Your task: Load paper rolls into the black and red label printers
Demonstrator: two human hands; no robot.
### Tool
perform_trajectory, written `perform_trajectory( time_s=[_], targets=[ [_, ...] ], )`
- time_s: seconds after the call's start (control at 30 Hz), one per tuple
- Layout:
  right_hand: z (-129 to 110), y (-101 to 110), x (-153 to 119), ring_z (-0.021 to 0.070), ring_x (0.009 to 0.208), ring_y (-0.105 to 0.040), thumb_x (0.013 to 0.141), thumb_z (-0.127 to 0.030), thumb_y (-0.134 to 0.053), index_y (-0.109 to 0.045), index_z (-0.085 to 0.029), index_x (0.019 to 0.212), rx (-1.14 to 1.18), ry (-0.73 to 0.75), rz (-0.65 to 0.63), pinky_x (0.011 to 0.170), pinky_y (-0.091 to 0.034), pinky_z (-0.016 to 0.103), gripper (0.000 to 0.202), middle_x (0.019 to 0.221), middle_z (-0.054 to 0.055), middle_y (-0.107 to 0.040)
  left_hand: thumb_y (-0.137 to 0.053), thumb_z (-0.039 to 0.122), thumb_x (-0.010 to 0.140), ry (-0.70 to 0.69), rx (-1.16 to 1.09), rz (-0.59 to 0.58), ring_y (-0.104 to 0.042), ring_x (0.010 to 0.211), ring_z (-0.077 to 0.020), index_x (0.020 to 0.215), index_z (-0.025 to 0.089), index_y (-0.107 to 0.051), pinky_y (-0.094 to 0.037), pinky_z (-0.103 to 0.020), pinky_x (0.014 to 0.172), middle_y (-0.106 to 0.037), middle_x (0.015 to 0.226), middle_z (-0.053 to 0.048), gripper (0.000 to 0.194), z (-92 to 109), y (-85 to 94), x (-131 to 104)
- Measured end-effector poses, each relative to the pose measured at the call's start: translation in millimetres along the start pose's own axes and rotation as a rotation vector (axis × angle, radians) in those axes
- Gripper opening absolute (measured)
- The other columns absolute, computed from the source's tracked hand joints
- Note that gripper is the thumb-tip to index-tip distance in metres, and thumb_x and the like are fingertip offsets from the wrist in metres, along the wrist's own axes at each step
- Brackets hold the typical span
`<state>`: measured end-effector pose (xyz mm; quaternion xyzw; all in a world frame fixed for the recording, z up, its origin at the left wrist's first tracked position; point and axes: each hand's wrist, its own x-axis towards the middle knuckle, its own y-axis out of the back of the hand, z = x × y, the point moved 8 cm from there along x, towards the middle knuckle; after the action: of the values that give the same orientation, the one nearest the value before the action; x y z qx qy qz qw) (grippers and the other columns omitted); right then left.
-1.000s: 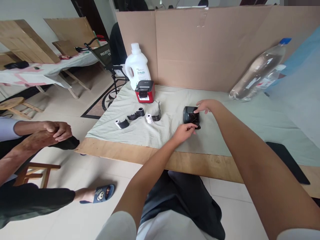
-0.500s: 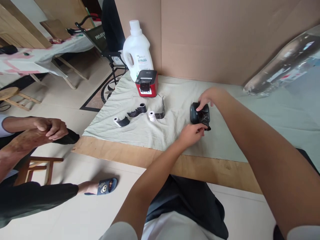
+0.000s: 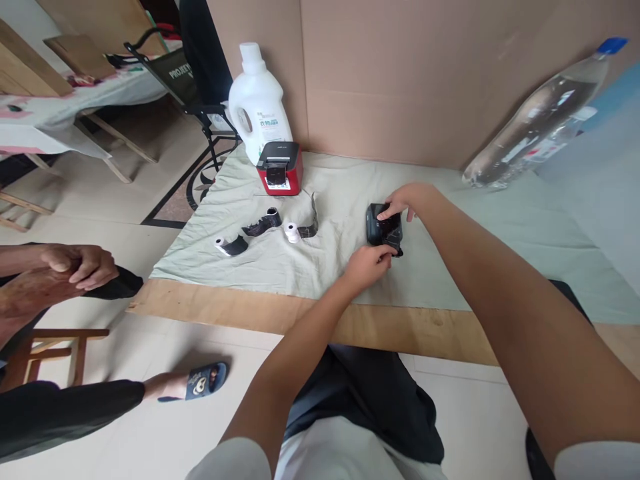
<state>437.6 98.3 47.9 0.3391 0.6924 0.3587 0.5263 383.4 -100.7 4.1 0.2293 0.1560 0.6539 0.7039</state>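
A small dark portable printer [image 3: 373, 227] lies on the pale cloth [image 3: 340, 190], with a strip of black printed paper [image 3: 393, 236] across its front. My right hand [image 3: 404, 199] reaches over the far side of the printer and grips it, thumb on top. Fingers pinched, my left hand [image 3: 369, 264] holds the near end of the strip at the printer's front edge. To the left lie three partly unrolled paper rolls: a blackened roll [image 3: 234, 246], another dark roll [image 3: 263, 223] and a white roll with a curled dark tail [image 3: 293, 233].
Behind the rolls stand a red and black printer [image 3: 290, 175] and a white detergent jug [image 3: 263, 110]. Clear plastic bottles [image 3: 533, 127] lean against the cardboard wall [image 3: 390, 80] at right. A seated person's clasped hands [image 3: 83, 263] are left of the table's wooden edge [image 3: 240, 308].
My view has shifted a little to the right, so everything sits further left and more of the bottles shows. Both hands keep their hold on the printer and paper strip.
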Motion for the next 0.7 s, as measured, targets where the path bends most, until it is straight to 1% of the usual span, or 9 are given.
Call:
perform_trajectory(
  time_s=[0.07,0.1,0.17,0.3,0.4,0.5,0.6,0.67,0.7],
  targets=[
    [19,-20,-16,0.0333,0.090,-0.076,0.074,-0.070,-0.085,-0.048,-0.027,0.161,0.073,-0.082,-0.164,0.082,-0.063,0.052,0.104,0.136,0.022,-0.070,-0.052,0.020,0.098,-0.025,0.018,-0.017,-0.073,0.085,-0.0205,0.122,0.024,-0.079,-0.054,-0.030,0.088,-0.082,0.093,-0.003,0.036,1,-3.7,-1],
    [25,-28,-24,0.0297,0.088,-0.076,0.080,-0.067,-0.082,-0.042,-0.033,0.164,0.142,-0.091,-0.209,0.080,-0.064,0.049,0.099,0.141,0.020,-0.067,-0.052,0.020,0.098,-0.044,0.024,-0.030,-0.074,0.086,-0.0206,0.122,0.024,-0.079,-0.054,-0.030,0.088,-0.082,0.093,-0.003,0.037,2,-6.2,-1],
    [30,-38,-35,0.0236,0.084,-0.074,0.090,-0.062,-0.075,-0.036,-0.039,0.165,0.306,-0.044,-0.190,0.079,-0.064,0.045,0.088,0.144,0.016,-0.066,-0.052,0.020,0.098,-0.083,0.026,-0.057,-0.073,0.085,-0.0204,0.123,0.023,-0.079,-0.054,-0.030,0.088,-0.082,0.092,-0.003,0.037,4,-11.3,-3],
    [34,-48,-51,0.0195,0.088,-0.069,0.100,-0.053,-0.064,-0.029,-0.039,0.167,0.540,0.090,-0.095,0.080,-0.064,0.038,0.077,0.141,0.013,-0.066,-0.053,0.021,0.097,-0.107,0.019,-0.054,-0.072,0.082,-0.0192,0.122,0.022,-0.079,-0.054,-0.029,0.086,-0.080,0.085,-0.002,0.036,5,-13.6,-6],
    [39,-54,-59,0.0195,0.093,-0.067,0.102,-0.042,-0.059,-0.023,-0.036,0.170,0.663,0.137,-0.081,0.078,-0.064,0.035,0.076,0.147,0.014,-0.060,-0.054,0.022,0.097,-0.100,0.023,-0.013,-0.070,0.079,-0.0182,0.118,0.023,-0.080,-0.054,-0.027,0.083,-0.078,0.082,-0.001,0.034,4,-9.6,-7],
    [46,-57,-62,0.0191,0.093,-0.067,0.103,-0.037,-0.055,-0.022,-0.037,0.170,0.730,0.146,-0.086,0.077,-0.063,0.033,0.074,0.146,0.013,-0.061,-0.053,0.023,0.098,-0.068,0.021,0.095,-0.069,0.077,-0.0175,0.119,0.023,-0.079,-0.054,-0.027,0.083,-0.076,0.081,-0.001,0.033,1,1.3,-7],
    [50,-60,-59,0.0201,0.093,-0.068,0.105,-0.036,-0.051,-0.018,-0.038,0.171,0.766,0.164,-0.116,0.075,-0.062,0.032,0.074,0.140,0.011,-0.065,-0.052,0.022,0.099,-0.019,0.039,0.267,-0.071,0.085,-0.0195,0.127,0.021,-0.074,-0.055,-0.030,0.089,-0.079,0.097,-0.005,0.036,-5,21.1,-4],
    [52,-62,-56,0.0212,0.094,-0.069,0.105,-0.037,-0.049,-0.013,-0.035,0.172,0.791,0.178,-0.128,0.074,-0.062,0.033,0.077,0.139,0.012,-0.066,-0.055,0.018,0.096,0.019,0.121,0.332,-0.071,0.107,-0.0245,0.137,0.019,-0.067,-0.053,-0.037,0.102,-0.077,0.122,-0.011,0.043,-11,32.7,1],
    [53,-63,-55,0.0219,0.096,-0.069,0.104,-0.037,-0.049,-0.009,-0.033,0.173,0.806,0.175,-0.115,0.074,-0.062,0.033,0.080,0.138,0.013,-0.066,-0.057,0.016,0.094,0.039,0.189,0.331,-0.068,0.120,-0.0279,0.143,0.018,-0.063,-0.049,-0.042,0.110,-0.072,0.135,-0.015,0.050,-13,36.3,5]
  ],
)
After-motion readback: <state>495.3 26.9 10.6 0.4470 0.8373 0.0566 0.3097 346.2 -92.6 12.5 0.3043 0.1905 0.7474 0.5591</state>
